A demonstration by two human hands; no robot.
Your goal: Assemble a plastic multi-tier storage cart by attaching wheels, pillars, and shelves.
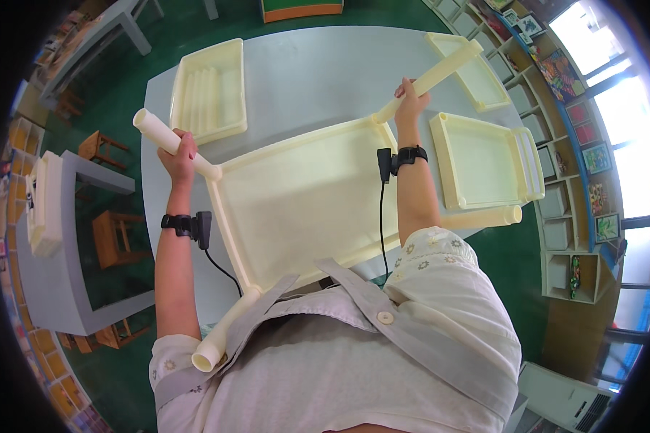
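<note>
Shelf frame | both hands on legs | trays beside on table

The grey surface has rounded corners and stands on a green floor. A cream plastic tray with ribs along its bottom lies flat on the far left part of the surface, a second cream tray lies at the far right corner, and a third, larger cream tray lies along the right edge. A cream tube lies just beside the third tray at the near right edge.
</note>
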